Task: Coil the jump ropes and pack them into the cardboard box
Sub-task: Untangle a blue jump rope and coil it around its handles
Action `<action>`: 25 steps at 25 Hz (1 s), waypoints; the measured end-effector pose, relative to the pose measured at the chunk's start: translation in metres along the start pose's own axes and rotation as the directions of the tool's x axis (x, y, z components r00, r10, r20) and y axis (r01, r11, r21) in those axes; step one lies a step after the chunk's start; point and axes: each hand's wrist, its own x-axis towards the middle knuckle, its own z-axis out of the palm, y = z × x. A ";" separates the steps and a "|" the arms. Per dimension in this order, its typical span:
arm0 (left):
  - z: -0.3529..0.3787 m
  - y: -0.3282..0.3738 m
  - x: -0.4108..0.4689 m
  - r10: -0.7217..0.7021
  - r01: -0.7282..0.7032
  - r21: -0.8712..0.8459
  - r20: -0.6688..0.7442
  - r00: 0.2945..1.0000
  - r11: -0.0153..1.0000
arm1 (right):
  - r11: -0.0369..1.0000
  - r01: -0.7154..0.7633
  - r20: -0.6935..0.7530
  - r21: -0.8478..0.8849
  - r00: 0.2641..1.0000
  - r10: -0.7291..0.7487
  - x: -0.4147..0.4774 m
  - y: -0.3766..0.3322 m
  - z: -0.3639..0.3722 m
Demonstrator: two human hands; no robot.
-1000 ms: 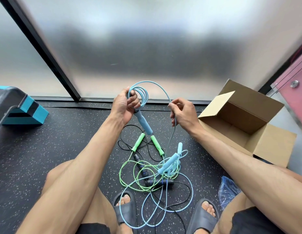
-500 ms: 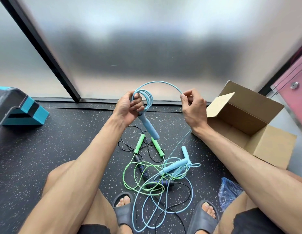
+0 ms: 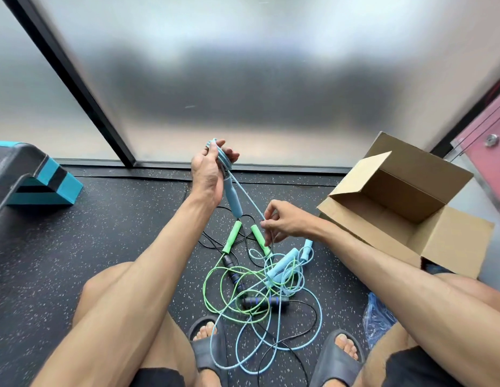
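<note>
Head view, straight down between the knees. Held a tight coil of the pale blue jump rope up high in the left grip, fingers curled round the loops, clamped firm. Let its blue handle hang below the palm, long axis pointing down at the floor. Pinched the free strand lower and to the right with the right grip, thumb and fingertips closed on the cord. Stretched that strand taut on a diagonal: coil at the top left, pinch at the bottom right.

Had the rest of the blue cord in a loose tangle on the floor, just below the right grip, mixed in with the green handles and their cord, plus a black handle with blue rings. Could not tell which blue loops belonged to the cord in hand. Had the cardboard box off to the right, flaps open, well apart from the coil, nothing visible inside.

Judged it mid-coil on the first rope, nothing packed yet. Called, most likely, for a sweep of the right grip up and left, to lay the next loop onto the coil. Put the right grip nearer both the slack and the box. Risked dragging green loops up with the blue.
</note>
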 end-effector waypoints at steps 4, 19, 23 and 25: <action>-0.005 -0.005 0.004 0.254 -0.246 0.524 0.059 0.965 0.815 | 0.992 0.118 -0.034 0.039 0.993 -0.116 -0.005 -0.010 0.001; 0.010 -0.011 -0.016 -0.448 -0.073 0.826 0.375 0.811 0.559 | 0.845 0.464 -0.604 -0.266 0.604 -0.521 -0.013 -0.031 -0.034; 0.016 0.000 -0.024 -0.450 -0.004 0.694 0.471 0.759 0.720 | 0.804 0.517 -0.657 -0.294 0.501 -0.563 -0.016 -0.041 -0.038; 0.017 0.003 -0.024 -0.436 0.087 0.580 0.496 0.751 0.810 | 0.825 0.504 -0.656 -0.254 0.537 -0.530 -0.013 -0.039 -0.038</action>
